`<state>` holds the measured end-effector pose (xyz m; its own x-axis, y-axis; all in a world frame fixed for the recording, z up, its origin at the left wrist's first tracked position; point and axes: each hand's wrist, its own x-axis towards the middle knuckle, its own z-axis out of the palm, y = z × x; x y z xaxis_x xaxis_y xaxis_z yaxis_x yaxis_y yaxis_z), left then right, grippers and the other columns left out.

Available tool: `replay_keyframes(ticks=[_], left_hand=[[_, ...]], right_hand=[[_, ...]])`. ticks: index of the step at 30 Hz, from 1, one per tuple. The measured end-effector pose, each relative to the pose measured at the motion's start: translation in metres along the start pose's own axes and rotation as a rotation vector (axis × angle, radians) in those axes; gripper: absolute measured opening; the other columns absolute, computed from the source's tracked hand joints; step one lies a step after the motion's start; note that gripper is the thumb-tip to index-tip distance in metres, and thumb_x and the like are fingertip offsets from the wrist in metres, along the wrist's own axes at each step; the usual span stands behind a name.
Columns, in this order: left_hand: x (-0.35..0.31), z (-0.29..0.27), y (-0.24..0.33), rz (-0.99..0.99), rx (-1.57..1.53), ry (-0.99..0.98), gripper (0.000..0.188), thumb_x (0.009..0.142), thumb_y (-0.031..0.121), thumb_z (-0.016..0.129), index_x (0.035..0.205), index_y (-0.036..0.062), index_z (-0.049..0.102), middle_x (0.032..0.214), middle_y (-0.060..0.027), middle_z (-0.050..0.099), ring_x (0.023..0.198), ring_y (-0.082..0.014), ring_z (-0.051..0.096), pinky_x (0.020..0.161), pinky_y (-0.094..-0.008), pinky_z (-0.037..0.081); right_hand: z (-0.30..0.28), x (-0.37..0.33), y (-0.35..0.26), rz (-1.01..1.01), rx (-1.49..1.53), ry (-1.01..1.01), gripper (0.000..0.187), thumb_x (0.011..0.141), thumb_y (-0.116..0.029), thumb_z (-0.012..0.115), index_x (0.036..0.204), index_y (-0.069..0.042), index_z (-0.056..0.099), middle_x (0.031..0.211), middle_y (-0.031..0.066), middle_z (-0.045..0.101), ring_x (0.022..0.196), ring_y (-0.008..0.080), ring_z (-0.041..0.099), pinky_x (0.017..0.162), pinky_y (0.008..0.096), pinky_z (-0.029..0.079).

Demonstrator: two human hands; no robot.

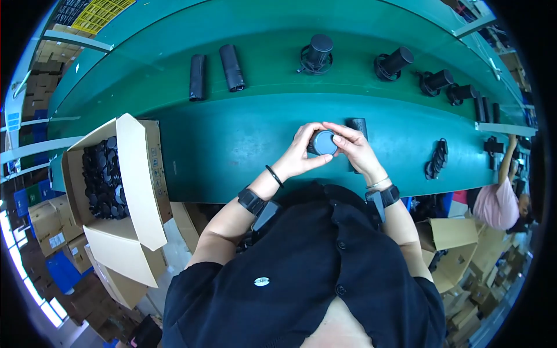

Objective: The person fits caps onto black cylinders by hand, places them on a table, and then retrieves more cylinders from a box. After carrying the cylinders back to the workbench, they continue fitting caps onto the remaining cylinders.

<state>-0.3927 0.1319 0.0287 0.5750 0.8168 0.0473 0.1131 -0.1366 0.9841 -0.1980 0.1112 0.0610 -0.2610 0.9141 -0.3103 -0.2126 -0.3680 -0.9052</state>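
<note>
Over the near green bench, both my hands are closed round a short-looking black cylinder with a flat grey round end (324, 142) that faces up at me. My left hand (300, 155) wraps its left side, thumb along the lower rim. From the right, my right hand (358, 154) grips its rim with thumb and fingers. The length of the cylinder below the grey end is hidden. Another black cylinder with a textured surface (358, 124) lies on the bench just behind my right hand, partly covered by it.
An open cardboard box (141, 180) full of black round caps (103, 174) stands at the left. On the far green strip lie black cylinders (232, 68) and microphones in ring mounts (318, 55). A coiled black cable (436, 159) lies right. A person in pink (496, 206) works at far right.
</note>
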Motion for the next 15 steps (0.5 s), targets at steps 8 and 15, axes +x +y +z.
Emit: replay_keyframes(ticks=[8,15], left_hand=[[-0.007,0.000,-0.026,-0.118,-0.242,-0.002,0.076,0.076,0.027,0.078,0.133,0.0040,0.033,0.126,-0.0158,0.046,0.120,-0.0253,0.047,0.101,-0.0359,0.038],[-0.009,-0.006,-0.032,-0.241,-0.441,-0.035,0.069,0.079,0.025,0.075,0.132,0.0039,0.036,0.123,-0.0107,0.048,0.116,-0.0190,0.047,0.097,-0.0321,0.040]], right_hand=[[0.003,0.014,0.023,0.126,0.041,0.044,0.034,0.094,-0.027,0.057,0.122,-0.007,0.061,0.083,-0.0023,0.062,0.068,0.0040,0.052,0.064,0.0184,0.045],[0.008,0.017,0.030,0.157,0.069,0.047,0.034,0.095,-0.026,0.056,0.122,-0.006,0.061,0.080,-0.0017,0.061,0.067,0.0039,0.054,0.061,0.0192,0.047]])
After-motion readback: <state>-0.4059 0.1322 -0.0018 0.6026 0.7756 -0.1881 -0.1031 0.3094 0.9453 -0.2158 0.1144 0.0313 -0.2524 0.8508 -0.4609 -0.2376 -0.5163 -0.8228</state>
